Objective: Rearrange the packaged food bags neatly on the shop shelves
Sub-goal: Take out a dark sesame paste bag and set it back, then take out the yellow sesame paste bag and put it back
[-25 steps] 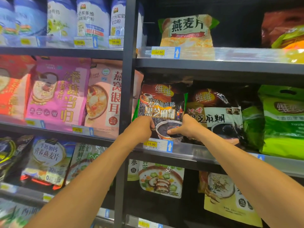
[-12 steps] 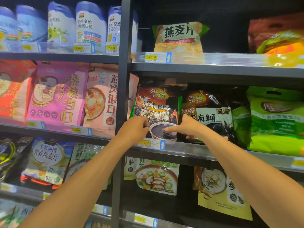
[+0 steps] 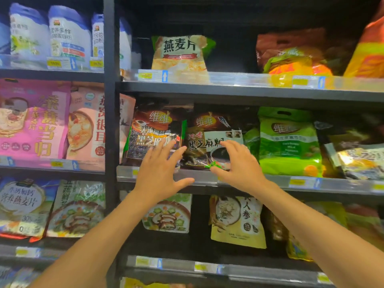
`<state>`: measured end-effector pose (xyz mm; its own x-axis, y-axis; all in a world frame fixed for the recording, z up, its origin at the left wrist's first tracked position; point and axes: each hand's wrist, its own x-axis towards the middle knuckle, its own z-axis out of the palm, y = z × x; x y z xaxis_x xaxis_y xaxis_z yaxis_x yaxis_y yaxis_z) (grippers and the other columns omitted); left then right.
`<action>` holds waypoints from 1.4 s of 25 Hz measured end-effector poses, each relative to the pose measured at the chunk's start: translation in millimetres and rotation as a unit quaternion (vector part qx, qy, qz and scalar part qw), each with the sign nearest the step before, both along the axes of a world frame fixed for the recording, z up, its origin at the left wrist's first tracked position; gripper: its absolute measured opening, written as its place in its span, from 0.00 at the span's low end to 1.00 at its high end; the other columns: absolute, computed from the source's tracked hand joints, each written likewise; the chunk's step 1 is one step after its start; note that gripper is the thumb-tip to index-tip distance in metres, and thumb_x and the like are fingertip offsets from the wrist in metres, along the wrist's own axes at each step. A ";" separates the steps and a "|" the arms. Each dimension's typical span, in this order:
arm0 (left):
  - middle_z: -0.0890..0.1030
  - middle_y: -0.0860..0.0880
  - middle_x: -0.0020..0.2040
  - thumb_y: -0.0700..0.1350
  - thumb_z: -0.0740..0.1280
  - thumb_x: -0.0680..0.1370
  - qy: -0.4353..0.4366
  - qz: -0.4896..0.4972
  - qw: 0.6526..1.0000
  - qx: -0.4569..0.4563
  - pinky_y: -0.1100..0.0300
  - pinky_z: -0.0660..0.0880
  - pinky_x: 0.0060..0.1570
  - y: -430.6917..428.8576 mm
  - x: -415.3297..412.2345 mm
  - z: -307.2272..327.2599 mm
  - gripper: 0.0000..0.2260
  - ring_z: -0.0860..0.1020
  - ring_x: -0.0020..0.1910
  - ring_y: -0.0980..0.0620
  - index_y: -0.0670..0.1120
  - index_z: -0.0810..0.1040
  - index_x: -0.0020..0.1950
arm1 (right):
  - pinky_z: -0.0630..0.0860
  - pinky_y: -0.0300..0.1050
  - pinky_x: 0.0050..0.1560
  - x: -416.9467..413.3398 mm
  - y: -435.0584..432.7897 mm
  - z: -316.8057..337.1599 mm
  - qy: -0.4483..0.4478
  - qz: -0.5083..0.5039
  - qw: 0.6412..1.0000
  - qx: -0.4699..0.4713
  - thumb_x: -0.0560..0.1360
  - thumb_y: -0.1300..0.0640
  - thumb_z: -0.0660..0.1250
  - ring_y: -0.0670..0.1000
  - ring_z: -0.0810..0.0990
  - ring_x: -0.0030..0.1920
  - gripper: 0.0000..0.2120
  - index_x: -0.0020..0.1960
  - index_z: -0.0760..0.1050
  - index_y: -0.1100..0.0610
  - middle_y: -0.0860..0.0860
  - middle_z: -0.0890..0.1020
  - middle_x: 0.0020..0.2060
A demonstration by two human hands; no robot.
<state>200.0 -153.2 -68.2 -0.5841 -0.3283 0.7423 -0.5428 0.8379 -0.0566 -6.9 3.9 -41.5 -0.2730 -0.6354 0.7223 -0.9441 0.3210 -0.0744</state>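
- your left grip [image 3: 161, 173]: released, fingers spread and straight, held before the lower right corner of the left black sesame bag [image 3: 151, 138]; you cannot tell whether it touches.
- your right grip [image 3: 239, 165]: released, fingers spread and slightly bent, over the front of the right black sesame bag [image 3: 207, 140].
- both sesame bags: upright, side by side, edges overlapping, on the middle shelf [image 3: 270, 180], just right of the black upright post [image 3: 110, 121].
- green bag [image 3: 288, 142]: upright, same shelf, just beside the right black sesame bag.
- oat flakes bag [image 3: 179, 55]: alone on the shelf above.
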 end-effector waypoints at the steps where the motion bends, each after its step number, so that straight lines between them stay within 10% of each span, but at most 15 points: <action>1: 0.58 0.49 0.85 0.78 0.55 0.72 -0.004 -0.005 1.000 -0.009 0.38 0.57 0.80 15.4 -9.1 -3.0 0.44 0.52 0.85 0.44 0.58 0.58 0.83 | 0.67 0.56 0.75 -6.8 20.7 -3.6 0.011 -0.014 1.000 -0.003 0.74 0.32 0.68 0.54 0.63 0.79 0.42 0.80 0.62 0.51 0.50 0.66 0.79; 18: 0.57 0.49 0.85 0.79 0.53 0.72 0.013 -0.151 0.988 -0.006 0.39 0.56 0.80 258.3 -211.1 -6.9 0.44 0.52 0.85 0.44 0.58 0.56 0.83 | 0.70 0.60 0.73 -145.8 329.1 -9.5 0.008 -0.202 0.979 -0.040 0.73 0.32 0.67 0.55 0.65 0.78 0.38 0.78 0.67 0.49 0.51 0.67 0.78; 30: 0.58 0.51 0.84 0.78 0.62 0.71 0.017 -0.170 0.982 0.086 0.44 0.65 0.76 295.8 -386.1 17.4 0.50 0.57 0.83 0.47 0.50 0.55 0.84 | 0.71 0.57 0.71 -305.8 369.4 3.5 -0.018 -0.257 0.964 -0.062 0.72 0.33 0.69 0.55 0.65 0.77 0.40 0.78 0.66 0.51 0.51 0.66 0.79; 35: 0.75 0.45 0.73 0.78 0.61 0.72 0.006 -0.113 0.984 0.134 0.44 0.77 0.58 293.4 -436.2 29.6 0.49 0.75 0.70 0.41 0.46 0.58 0.82 | 0.72 0.57 0.69 -360.9 360.6 11.6 -0.065 -0.255 0.963 -0.065 0.73 0.32 0.68 0.56 0.68 0.76 0.42 0.79 0.63 0.52 0.52 0.70 0.77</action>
